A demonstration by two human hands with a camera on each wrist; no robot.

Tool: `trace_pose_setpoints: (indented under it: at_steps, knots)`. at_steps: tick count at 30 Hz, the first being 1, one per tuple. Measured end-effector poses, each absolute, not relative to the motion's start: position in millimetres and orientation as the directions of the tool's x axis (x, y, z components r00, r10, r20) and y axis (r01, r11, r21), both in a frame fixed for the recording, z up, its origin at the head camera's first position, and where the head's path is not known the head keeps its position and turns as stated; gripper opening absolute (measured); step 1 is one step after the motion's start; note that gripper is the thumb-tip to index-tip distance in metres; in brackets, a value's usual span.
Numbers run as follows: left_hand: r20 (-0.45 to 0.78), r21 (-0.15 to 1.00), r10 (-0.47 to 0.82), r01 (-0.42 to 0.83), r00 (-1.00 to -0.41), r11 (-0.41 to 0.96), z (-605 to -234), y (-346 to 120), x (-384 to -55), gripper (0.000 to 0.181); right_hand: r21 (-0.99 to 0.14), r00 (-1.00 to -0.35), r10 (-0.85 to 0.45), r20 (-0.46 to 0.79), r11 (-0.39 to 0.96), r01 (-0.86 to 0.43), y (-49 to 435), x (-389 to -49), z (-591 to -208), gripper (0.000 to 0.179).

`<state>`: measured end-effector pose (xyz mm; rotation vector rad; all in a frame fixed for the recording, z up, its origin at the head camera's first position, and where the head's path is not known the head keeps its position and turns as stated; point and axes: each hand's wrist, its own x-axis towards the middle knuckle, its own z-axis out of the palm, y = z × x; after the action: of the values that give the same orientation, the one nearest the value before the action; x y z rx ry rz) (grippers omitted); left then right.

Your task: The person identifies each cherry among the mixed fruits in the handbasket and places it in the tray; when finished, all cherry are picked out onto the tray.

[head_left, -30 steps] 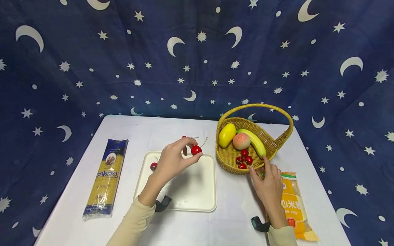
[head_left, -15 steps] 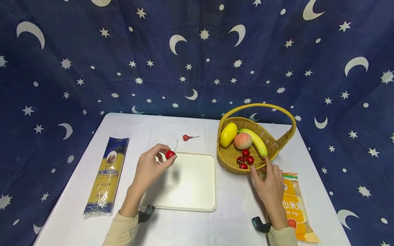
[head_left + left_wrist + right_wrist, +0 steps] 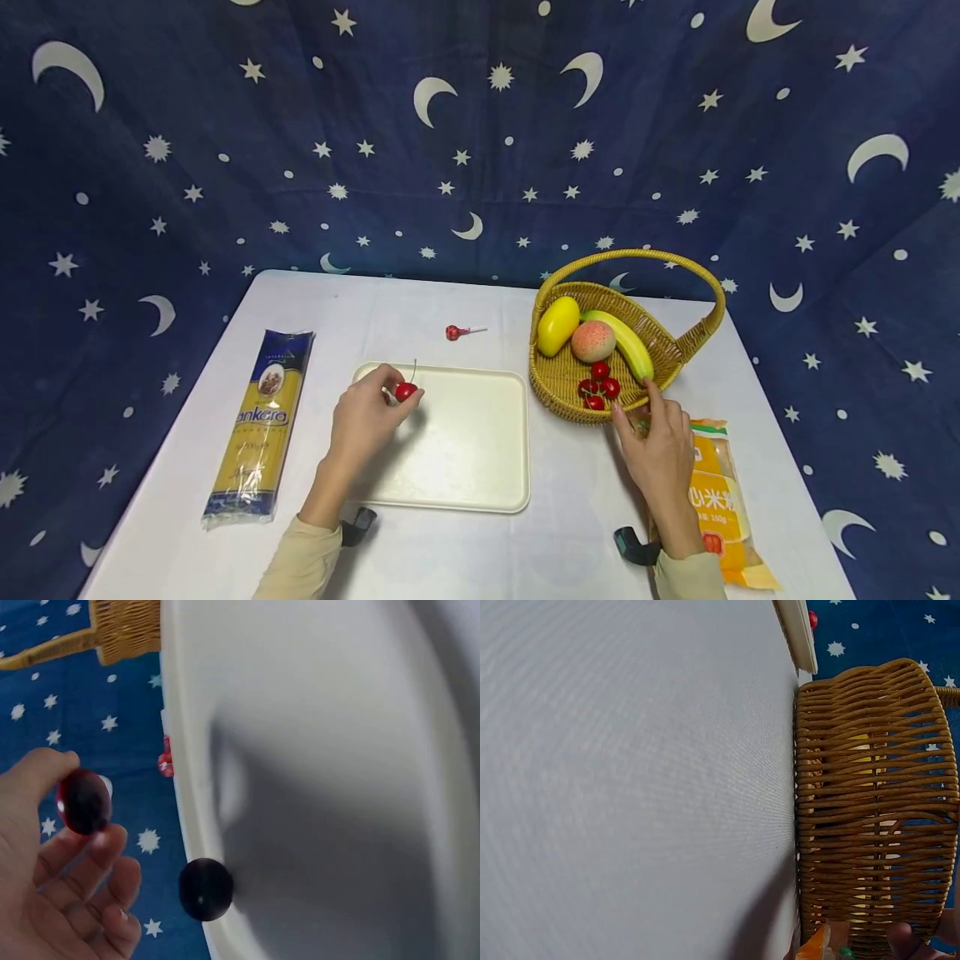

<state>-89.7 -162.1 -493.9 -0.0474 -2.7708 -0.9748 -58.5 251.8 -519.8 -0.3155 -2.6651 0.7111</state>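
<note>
My left hand [image 3: 365, 417] pinches a red cherry [image 3: 406, 391], stem up, between thumb and finger over the left part of a cream tray [image 3: 472, 506]. A second, dark cherry [image 3: 205, 889] lies by the tray's edge in the left wrist view; the left hand hides it in the head view. On the right, my right hand [image 3: 658, 450] holds the near rim of a wicker basket [image 3: 551, 400] with thumb and index finger. Inside are a yellow mango-like fruit [image 3: 558, 326], a peach [image 3: 593, 342], a banana [image 3: 628, 346] and several cherries [image 3: 610, 388].
A red lollipop [image 3: 454, 332] lies behind the tray. On the left lies a blue and yellow pasta pack [image 3: 258, 425]. An orange food bag [image 3: 720, 500] lies beside the right forearm, partly covered by it. A starry blue cloth [image 3: 337, 150] hangs behind the white table.
Carrying the cherry, my left hand has moved left and then lowered toward the tray, uncovering the lollipop and covering the tray's other cherry. The right hand stays at the basket rim.
</note>
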Motion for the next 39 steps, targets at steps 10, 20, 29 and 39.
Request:
trace_pose_setpoints:
  at_steps: [10,20,29,39]
  knots:
    - [0.175,0.518,-0.042,0.055,-0.984,0.853,-500.6,-149.3,-90.5,0.027,-0.513,-0.904,0.302,0.302,0.851,0.113,251.8,-58.7,-521.4,0.072]
    - [0.131,0.466,-0.042,0.024,-0.990,0.884,-510.8,-145.0,-93.9,0.031,-0.522,-0.910,0.307,0.278,0.844,0.125,251.5,-58.5,-521.8,0.074]
    - [0.112,0.461,-0.023,0.032,-0.993,0.887,-515.1,-144.7,-95.0,0.035,-0.522,-0.907,0.306,0.290,0.845,0.118,251.6,-59.2,-521.3,0.073]
    - [0.173,0.456,0.010,0.089,-0.985,0.886,-506.4,-142.1,-94.4,0.048,-0.512,-0.907,0.298,0.299,0.852,0.111,252.6,-59.3,-522.5,0.073]
